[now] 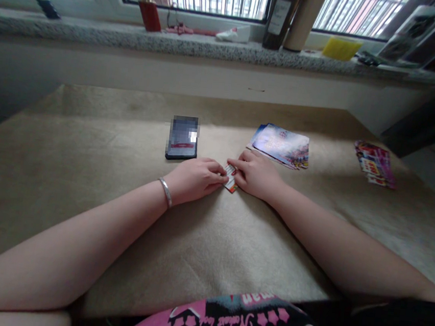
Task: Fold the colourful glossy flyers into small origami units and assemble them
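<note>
My left hand (195, 179) and my right hand (254, 176) meet at the middle of the beige table (86, 171). Both pinch a small folded piece of colourful paper (230, 178) that lies on the cloth between them. The left fingers are curled onto its left edge; the right fingers press its right side. A silver bracelet (166, 192) circles my left wrist. Most of the folded paper is hidden under the fingers.
A dark phone (182, 138) lies just beyond my left hand. A stack of shiny colourful sheets (283, 145) sits behind my right hand, and pink printed sheets (375, 164) lie far right. The windowsill holds a red cup (149, 15), a dark jar (279, 18) and a yellow object (341, 48).
</note>
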Motion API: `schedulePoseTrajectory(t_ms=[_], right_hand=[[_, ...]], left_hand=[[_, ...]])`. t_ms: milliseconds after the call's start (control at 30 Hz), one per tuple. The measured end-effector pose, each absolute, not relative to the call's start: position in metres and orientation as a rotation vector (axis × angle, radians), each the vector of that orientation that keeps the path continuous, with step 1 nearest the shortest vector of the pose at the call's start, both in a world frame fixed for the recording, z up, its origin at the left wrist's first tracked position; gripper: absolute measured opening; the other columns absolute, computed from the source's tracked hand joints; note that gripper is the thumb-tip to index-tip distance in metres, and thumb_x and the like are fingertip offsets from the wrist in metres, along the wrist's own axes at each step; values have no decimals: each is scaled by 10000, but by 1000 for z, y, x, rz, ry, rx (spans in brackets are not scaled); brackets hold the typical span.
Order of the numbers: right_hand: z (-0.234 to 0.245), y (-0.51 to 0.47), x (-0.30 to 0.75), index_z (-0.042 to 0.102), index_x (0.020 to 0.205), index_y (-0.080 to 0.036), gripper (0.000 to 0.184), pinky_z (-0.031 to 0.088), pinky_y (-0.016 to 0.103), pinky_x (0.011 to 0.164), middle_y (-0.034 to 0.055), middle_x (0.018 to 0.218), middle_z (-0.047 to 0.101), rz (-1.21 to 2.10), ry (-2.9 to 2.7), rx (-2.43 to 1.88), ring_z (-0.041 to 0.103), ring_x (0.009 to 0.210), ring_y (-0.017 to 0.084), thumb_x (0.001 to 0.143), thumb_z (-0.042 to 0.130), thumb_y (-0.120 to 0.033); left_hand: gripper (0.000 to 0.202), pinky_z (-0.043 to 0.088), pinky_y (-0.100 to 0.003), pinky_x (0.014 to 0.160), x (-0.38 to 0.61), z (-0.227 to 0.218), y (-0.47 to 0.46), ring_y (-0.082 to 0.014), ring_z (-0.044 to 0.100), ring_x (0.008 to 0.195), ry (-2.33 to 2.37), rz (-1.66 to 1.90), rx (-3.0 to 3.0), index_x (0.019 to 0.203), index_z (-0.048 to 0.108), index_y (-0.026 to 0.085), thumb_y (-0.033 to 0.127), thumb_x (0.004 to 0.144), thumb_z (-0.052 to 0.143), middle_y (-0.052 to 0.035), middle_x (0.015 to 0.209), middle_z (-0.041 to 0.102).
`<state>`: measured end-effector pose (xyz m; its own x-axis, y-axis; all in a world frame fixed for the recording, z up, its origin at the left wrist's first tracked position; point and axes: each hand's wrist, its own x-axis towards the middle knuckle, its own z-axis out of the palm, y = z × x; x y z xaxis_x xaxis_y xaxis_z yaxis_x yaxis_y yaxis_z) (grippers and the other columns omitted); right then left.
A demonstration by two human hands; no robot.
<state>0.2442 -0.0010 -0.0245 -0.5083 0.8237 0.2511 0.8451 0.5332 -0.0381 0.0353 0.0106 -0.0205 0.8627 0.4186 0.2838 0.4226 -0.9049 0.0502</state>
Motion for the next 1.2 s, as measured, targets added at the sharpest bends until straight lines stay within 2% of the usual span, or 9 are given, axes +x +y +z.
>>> schedulePoseTrajectory(t_ms=[300,500,667,733,833,900,1033,1133,1200], right_hand=[[-24,7,248,635,1161,-205,348,376,366,760,133,934,616,-227,-2559,-1435,508,876,266,874,454,-282],[-26,8,252,647,1131,-162,345,403,346,800,119,949,644,-55,-2360,-1445,533,914,242,900,436,-307],[-19,-4,247,653,978,-178,274,407,334,799,89,930,642,17,-2410,-1372,548,879,221,848,527,-383],[-17,-10,245,630,922,-178,333,407,348,810,96,944,637,26,-2470,-1357,542,905,237,804,570,-484],[-16,-15,244,608,938,-185,473,404,376,853,109,1010,632,32,-2542,-1288,525,974,267,711,630,-600],[-16,-16,244,606,957,-185,446,403,382,872,110,1032,638,35,-2557,-1247,522,1000,271,721,633,-563],[-16,-12,247,625,952,-175,222,397,364,893,95,975,667,29,-2567,-1187,539,1000,251,782,563,-304],[-16,-11,249,640,940,-161,208,393,354,891,97,982,673,-18,-2554,-1198,544,994,239,789,500,-191],[-17,-11,249,650,908,-162,189,402,347,858,98,1017,663,-37,-2515,-1227,543,960,232,813,490,-199]], left_hand=[[243,503,-275,823,35,-18,9,-158,615,936,-651,-452,-3018,1028,689,211,234,919,472,-60,1020,673],[265,507,-305,842,32,-18,9,-180,607,983,-657,-466,-3036,1073,669,214,189,902,469,-62,1071,665],[219,498,-310,870,34,-19,10,-169,608,950,-779,-565,-3127,1022,651,169,155,856,507,-68,1022,671],[187,506,-301,845,34,-20,11,-164,615,913,-890,-615,-3148,992,629,152,154,836,526,-64,969,672],[213,510,-301,837,32,-23,12,-167,614,924,-1037,-713,-3118,1018,591,146,156,811,541,-63,974,661],[311,499,-327,879,31,-25,12,-184,596,997,-1084,-759,-3074,1105,554,136,155,795,548,-85,1052,643],[485,452,-371,974,30,-28,13,-218,537,1119,-1115,-716,-3029,1260,460,93,153,787,547,-130,1194,585],[487,432,-376,993,29,-29,14,-225,521,1130,-1118,-663,-3040,1275,455,81,155,801,540,-119,1180,600],[472,445,-370,967,29,-29,15,-217,540,1088,-1126,-661,-3053,1260,474,93,150,798,551,-101,1136,624]])
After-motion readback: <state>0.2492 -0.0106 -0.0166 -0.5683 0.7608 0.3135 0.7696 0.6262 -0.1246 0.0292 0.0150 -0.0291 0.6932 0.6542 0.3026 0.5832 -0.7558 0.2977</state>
